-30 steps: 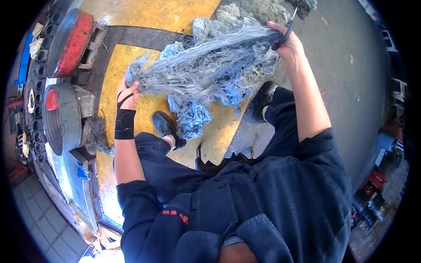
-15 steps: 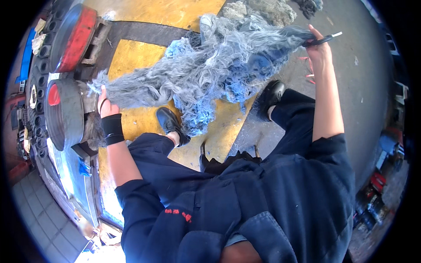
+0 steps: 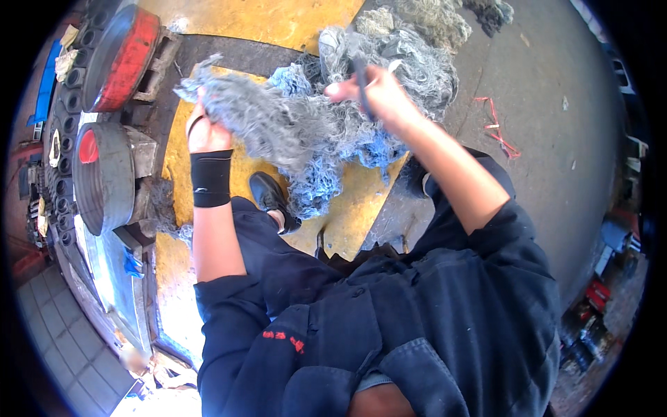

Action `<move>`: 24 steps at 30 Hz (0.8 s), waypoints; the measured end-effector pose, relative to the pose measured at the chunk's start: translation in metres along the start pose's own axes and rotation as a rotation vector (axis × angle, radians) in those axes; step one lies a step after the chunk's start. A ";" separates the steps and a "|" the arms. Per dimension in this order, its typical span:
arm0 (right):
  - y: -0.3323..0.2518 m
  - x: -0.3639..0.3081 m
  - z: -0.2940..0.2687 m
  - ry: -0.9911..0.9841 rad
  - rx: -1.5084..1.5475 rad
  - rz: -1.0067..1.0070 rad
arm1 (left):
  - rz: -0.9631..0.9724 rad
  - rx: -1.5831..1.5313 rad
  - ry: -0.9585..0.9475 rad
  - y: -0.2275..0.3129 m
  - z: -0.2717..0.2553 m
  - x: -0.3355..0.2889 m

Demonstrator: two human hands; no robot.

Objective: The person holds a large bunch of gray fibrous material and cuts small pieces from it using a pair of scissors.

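My left hand (image 3: 207, 132), with a black wrist band, is closed on the end of a bundle of tangled grey yarn (image 3: 267, 115). From there the bundle runs right and down into a pile of grey and blue yarn (image 3: 417, 59) on the floor. My right hand (image 3: 382, 97) is over the middle of the pile, smeared by motion. In it is a long, narrow dark tool (image 3: 362, 80), too blurred to name its kind. Blue yarn (image 3: 316, 184) hangs down beside my left shoe (image 3: 267, 194).
Yellow plates (image 3: 257, 24) lie on the grey floor. At the left stand a red and black drum (image 3: 125, 59) and a dark round drum (image 3: 111, 181) beside blocks. A red cord (image 3: 497, 128) lies on the floor at the right. Dark seat edge (image 3: 354, 258) shows between my legs.
My right hand has moved left from the bundle's far right end to over the pile's middle. My left hand has shifted right and up with its end. The stretched bundle has slackened.
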State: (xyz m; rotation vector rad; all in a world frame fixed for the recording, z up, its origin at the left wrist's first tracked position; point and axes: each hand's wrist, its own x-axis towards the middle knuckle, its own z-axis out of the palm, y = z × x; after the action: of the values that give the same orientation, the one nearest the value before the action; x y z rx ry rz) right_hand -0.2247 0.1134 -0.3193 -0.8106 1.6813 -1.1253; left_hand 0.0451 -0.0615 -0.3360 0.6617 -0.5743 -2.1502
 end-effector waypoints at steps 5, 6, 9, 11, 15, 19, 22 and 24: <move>0.008 -0.010 0.054 0.031 -0.007 -0.152 | -0.076 -0.125 -0.131 -0.042 0.064 -0.005; 0.008 -0.010 0.060 0.032 0.022 -0.171 | -0.139 -0.173 -0.215 -0.047 0.067 -0.004; 0.018 0.003 0.066 0.174 -0.042 -0.224 | -0.104 -0.087 -0.202 -0.069 0.086 -0.005; 0.032 0.023 0.056 0.229 0.115 -0.136 | -0.143 -0.104 -0.340 -0.070 0.094 -0.005; 0.001 0.022 0.024 0.029 0.499 0.029 | -0.005 0.313 -0.250 -0.049 0.095 -0.002; -0.002 0.023 -0.004 0.142 0.614 0.118 | 0.112 0.924 -0.001 -0.067 0.082 0.007; 0.002 0.027 -0.010 0.158 0.735 0.146 | 0.280 1.175 -0.155 -0.095 0.092 -0.008; 0.006 0.027 -0.006 0.231 0.722 0.143 | 0.284 1.205 -0.234 -0.105 0.109 -0.024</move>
State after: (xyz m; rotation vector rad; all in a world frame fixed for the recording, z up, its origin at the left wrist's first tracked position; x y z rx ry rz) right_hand -0.2402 0.0941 -0.3327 -0.1050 1.3242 -1.6203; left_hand -0.0682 0.0380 -0.3093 0.8459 -2.0021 -1.4451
